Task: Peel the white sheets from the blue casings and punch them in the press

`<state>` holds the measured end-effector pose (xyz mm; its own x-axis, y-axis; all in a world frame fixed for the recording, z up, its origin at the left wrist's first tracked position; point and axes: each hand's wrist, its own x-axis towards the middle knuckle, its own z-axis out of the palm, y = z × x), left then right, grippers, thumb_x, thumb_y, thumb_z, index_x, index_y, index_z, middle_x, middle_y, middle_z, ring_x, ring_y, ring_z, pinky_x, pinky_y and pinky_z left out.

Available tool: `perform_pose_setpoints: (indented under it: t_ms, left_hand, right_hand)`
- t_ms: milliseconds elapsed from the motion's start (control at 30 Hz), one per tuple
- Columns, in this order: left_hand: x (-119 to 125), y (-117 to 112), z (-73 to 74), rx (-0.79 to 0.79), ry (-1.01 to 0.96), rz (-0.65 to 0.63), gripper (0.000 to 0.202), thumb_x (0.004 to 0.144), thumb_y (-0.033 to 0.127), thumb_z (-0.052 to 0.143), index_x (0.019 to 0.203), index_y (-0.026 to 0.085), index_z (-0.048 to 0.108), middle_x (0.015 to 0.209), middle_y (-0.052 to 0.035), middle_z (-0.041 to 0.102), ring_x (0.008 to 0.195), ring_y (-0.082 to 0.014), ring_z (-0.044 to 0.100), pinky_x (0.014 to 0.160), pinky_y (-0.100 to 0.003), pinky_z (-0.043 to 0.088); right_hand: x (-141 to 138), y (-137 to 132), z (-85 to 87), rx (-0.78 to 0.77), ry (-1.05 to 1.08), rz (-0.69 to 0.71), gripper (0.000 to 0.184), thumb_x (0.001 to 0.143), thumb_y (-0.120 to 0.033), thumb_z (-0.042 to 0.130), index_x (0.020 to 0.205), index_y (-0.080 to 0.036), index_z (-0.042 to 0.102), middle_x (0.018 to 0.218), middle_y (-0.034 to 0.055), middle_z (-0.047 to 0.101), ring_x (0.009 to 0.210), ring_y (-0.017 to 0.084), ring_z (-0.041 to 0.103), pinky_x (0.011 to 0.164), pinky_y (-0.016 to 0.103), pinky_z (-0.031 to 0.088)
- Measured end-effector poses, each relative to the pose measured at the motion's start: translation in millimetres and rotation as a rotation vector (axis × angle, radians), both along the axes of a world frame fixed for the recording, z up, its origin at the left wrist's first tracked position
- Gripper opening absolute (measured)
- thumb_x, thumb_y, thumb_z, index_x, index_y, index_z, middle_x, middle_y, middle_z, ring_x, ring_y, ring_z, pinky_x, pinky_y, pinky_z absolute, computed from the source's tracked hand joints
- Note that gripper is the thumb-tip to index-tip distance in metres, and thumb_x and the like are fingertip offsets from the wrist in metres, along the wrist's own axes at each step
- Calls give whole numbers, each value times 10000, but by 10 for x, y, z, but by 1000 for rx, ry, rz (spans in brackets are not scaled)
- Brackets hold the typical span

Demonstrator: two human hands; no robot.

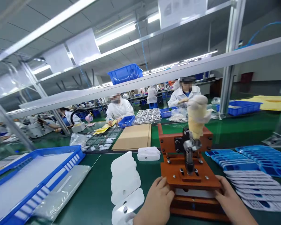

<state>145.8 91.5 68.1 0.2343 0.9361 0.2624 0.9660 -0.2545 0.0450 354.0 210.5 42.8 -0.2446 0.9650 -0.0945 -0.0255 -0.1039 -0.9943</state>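
Observation:
An orange-brown press fixture [189,178] stands on the green bench in front of me, its upright lever wrapped in pale cloth [198,117]. A thin white piece [194,193] lies in the slot under its top plate. My left hand [155,203] rests against the fixture's left front corner, fingers curled at the edge of the slot. On the fixture's right front corner sits my right hand [229,201], its fingers curled on the white piece's right end. A fanned row of white flat parts [125,181] lies just left of my left hand.
A blue tray [41,173] with white sheets sits at the left, a clear bag [61,193] beside it. Blue and white flat parts [255,168] fan out at the right. A cardboard sheet [133,136] and a small white stack [148,153] lie behind. People in white coats work across the bench.

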Motion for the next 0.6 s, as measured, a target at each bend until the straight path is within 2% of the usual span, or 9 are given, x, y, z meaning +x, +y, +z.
perform_pose_setpoints:
  t_ms: [133, 267, 367, 467, 533, 600]
  left_hand:
    - [15, -6, 87, -117, -66, 21, 254, 803, 114, 481, 1016, 176, 604, 1123, -63, 658, 1075, -199, 566, 1023, -349, 378]
    - [-11, -52, 216, -133, -132, -34, 311, 814, 117, 461, 1086, 222, 569, 1174, -37, 637, 1133, -187, 537, 1102, -410, 261]
    - [-35, -73, 280, -146, -128, -75, 341, 815, 113, 459, 1119, 234, 556, 1179, -46, 632, 1152, -197, 524, 1106, -456, 233]
    - [-45, -89, 288, -143, -118, -69, 363, 802, 94, 460, 1126, 226, 556, 1193, -63, 623, 1186, -218, 499, 1103, -503, 219]
    - [-46, -102, 272, -147, -150, -50, 388, 787, 74, 459, 1122, 239, 561, 1202, -47, 620, 1197, -211, 493, 1107, -509, 215]
    - [-48, -117, 255, -149, -196, -33, 435, 773, 51, 451, 1135, 266, 559, 1222, -17, 612, 1200, -190, 491, 1112, -496, 225]
  right_hand:
    - [12, -8, 108, -4, -106, 74, 447, 682, -531, 546, 1017, -259, 430, 1053, 95, 638, 914, 292, 641, 650, 359, 562]
    - [-2, -45, 245, -63, -94, 97, 472, 664, -457, 532, 1080, -256, 438, 1021, 94, 657, 865, 293, 653, 645, 367, 566]
    - [-12, -59, 280, -68, -113, 102, 448, 668, -456, 502, 1067, -256, 469, 1033, 94, 660, 862, 294, 656, 647, 371, 571]
    - [11, -24, 272, -7, -193, 135, 430, 648, -451, 506, 1032, -257, 497, 1068, 87, 655, 883, 297, 653, 677, 376, 573]
    - [58, 43, 287, -16, -225, 204, 435, 614, -450, 532, 1003, -259, 505, 1055, 85, 662, 882, 309, 653, 695, 397, 575]
    - [136, 138, 363, -38, -222, 210, 439, 576, -435, 554, 969, -248, 507, 1082, 110, 647, 956, 338, 629, 784, 441, 561]
